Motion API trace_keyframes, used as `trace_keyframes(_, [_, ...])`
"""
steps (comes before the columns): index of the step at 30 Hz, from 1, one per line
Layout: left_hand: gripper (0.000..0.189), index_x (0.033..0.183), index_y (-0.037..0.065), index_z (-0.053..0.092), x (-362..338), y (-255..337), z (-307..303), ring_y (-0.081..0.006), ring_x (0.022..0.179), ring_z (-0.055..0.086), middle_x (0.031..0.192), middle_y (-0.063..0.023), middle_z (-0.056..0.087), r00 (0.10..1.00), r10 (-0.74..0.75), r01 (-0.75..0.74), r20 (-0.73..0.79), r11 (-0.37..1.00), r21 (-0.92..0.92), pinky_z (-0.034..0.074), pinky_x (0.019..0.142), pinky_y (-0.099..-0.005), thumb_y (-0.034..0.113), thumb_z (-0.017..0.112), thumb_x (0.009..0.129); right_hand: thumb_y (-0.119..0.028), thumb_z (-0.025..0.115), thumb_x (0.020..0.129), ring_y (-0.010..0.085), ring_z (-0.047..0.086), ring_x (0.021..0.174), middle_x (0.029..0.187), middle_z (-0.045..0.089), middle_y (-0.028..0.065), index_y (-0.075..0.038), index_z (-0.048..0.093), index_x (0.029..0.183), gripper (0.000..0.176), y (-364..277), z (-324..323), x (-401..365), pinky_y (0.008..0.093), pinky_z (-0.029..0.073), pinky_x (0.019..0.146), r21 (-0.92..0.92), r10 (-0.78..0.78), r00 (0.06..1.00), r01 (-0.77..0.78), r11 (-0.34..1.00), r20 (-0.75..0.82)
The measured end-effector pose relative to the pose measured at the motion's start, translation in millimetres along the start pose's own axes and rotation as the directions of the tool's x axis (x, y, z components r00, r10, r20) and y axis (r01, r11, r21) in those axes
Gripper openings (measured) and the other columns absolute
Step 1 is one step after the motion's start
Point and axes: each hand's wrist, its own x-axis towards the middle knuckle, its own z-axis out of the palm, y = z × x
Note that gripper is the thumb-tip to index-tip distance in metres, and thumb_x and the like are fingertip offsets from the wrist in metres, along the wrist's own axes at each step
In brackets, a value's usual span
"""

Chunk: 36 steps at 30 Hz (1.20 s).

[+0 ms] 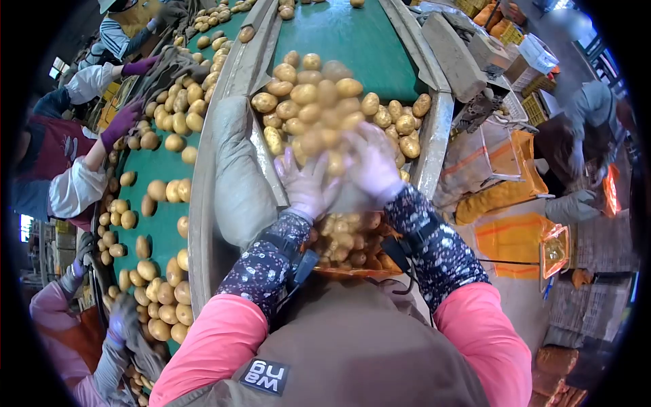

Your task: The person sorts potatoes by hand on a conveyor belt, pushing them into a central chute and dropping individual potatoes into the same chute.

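Observation:
Heaped potatoes (pixel 308 93) lie at the lower end of a green conveyor belt (pixel 332 37), some smeared by motion. My left hand (pixel 304 184), in a pale glove with purplish fingertips, rests at the near edge of the heap, fingers spread. Beside it, my right hand (pixel 371 163) leans over the potatoes with its fingers apart and slightly blurred. Neither hand is wrapped round a potato. Below my wrists, more potatoes (pixel 342 239) fill an orange-edged container, whose lower part is hidden by my brown apron (pixel 359 339).
Metal side rails (pixel 437 146) flank the chute, with a grey padded bundle (pixel 243 176) along its left side. A second green belt (pixel 159 165) carries potatoes past co-workers' gloved hands (pixel 123 123). An orange mesh sack (pixel 519 244) hangs to the right, near another person (pixel 593 119).

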Motion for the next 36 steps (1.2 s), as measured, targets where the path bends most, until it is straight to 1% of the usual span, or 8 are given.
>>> trace_keyframes(7, [0.074, 0.143, 0.019, 0.048, 3, 2, 4, -0.0450, 0.144, 0.016, 0.152, -0.0098, 0.037, 0.997, -0.072, 0.070, 0.042, 0.996, 0.053, 0.003, 0.116, -0.0656, 0.058, 0.060, 0.082, -0.016, 0.066, 0.081, 0.0324, 0.058, 0.116, 0.121, 0.062, 0.0148, -0.013, 0.059, 0.132, 0.051, -44, 28, 38, 0.0435, 0.046, 0.101, 0.026, -0.066, 0.875, 0.061, 0.998, 0.479])
trace_keyframes(10, [0.071, 0.139, 0.017, 0.053, 0, 0, -10, -0.0468, 0.143, 0.017, 0.149, -0.0101, 0.041, 0.993, -0.014, 0.009, 0.117, 0.999, 0.042, 0.003, 0.115, -0.0663, 0.058, 0.060, 0.082, -0.018, 0.068, 0.083, 0.0333, 0.058, 0.116, 0.123, 0.061, 0.0166, -0.013, 0.059, 0.130, 0.048, -35, 20, 33, 0.0423, 0.047, 0.100, 0.172, 0.060, 0.843, -0.179, 0.969, 0.535])
trace_keyframes(17, [0.057, 0.117, 0.017, 0.069, -7, -2, -2, -0.0492, 0.136, 0.028, 0.125, -0.0041, 0.060, 0.976, 0.145, -0.149, -0.163, 0.989, -0.014, 0.012, 0.113, -0.0681, 0.054, 0.073, 0.074, -0.022, 0.083, 0.074, 0.0294, 0.060, 0.102, 0.111, 0.061, 0.0159, -0.004, 0.061, 0.111, 0.047, 13, 44, -9, 0.0387, 0.049, 0.092, 0.599, 0.506, 0.845, -0.497, 0.628, 0.171])
trace_keyframes(25, [0.060, 0.136, 0.022, 0.058, -2, -4, 15, -0.0490, 0.139, 0.026, 0.150, -0.0158, 0.039, 0.967, 0.066, -0.073, -0.244, 0.997, -0.019, 0.011, 0.111, -0.0718, 0.051, 0.065, 0.083, -0.021, 0.078, 0.082, 0.0227, 0.062, 0.105, 0.110, 0.066, 0.0089, -0.005, 0.064, 0.113, 0.037, 22, -31, -6, 0.0336, 0.049, 0.094, 0.455, 0.492, 0.857, -0.503, 0.735, 0.153])
trace_keyframes(27, [0.061, 0.140, 0.022, 0.055, 0, 2, 8, -0.0509, 0.143, 0.021, 0.151, -0.0210, 0.038, 0.987, 0.024, -0.021, -0.161, 1.000, 0.020, 0.005, 0.111, -0.0731, 0.052, 0.060, 0.087, -0.018, 0.075, 0.083, 0.0203, 0.062, 0.104, 0.112, 0.066, 0.0045, -0.006, 0.063, 0.115, 0.036, 29, -83, 0, 0.0332, 0.050, 0.092, 0.740, 0.528, 0.842, -0.285, 0.609, -0.110])
trace_keyframes(30, [0.062, 0.140, 0.023, 0.056, 0, 2, 12, -0.0452, 0.142, 0.029, 0.151, -0.0198, 0.040, 0.990, 0.029, -0.030, -0.137, 1.000, -0.007, 0.002, 0.111, -0.0736, 0.053, 0.060, 0.086, -0.020, 0.072, 0.083, 0.0276, 0.055, 0.116, 0.120, 0.060, 0.0111, -0.012, 0.059, 0.125, 0.045, 94, -196, 18, 0.0406, 0.043, 0.101, 0.046, 0.070, 0.695, -0.053, 0.998, -0.716])
trace_keyframes(32, [0.066, 0.143, 0.025, 0.052, -2, -1, 14, -0.0448, 0.138, 0.035, 0.152, -0.0188, 0.039, 0.991, 0.049, -0.052, -0.123, 0.999, -0.017, 0.004, 0.112, -0.0718, 0.054, 0.063, 0.084, -0.021, 0.070, 0.083, 0.0325, 0.050, 0.124, 0.126, 0.057, 0.0155, -0.016, 0.056, 0.132, 0.051, 146, -271, 21, 0.0456, 0.038, 0.107, -0.430, -0.148, 0.621, -0.332, 0.840, -0.770])
trace_keyframes(36, [0.069, 0.144, 0.026, 0.050, -4, 3, 6, -0.0430, 0.134, 0.041, 0.153, -0.0184, 0.038, 0.991, 0.079, -0.080, -0.107, 0.997, -0.005, 0.002, 0.111, -0.0721, 0.053, 0.065, 0.083, -0.021, 0.071, 0.078, 0.0338, 0.043, 0.133, 0.137, 0.052, 0.0207, -0.020, 0.054, 0.138, 0.062, 166, -311, 10, 0.0482, 0.028, 0.113, -0.652, 0.241, 0.746, -0.662, 0.371, -0.621])
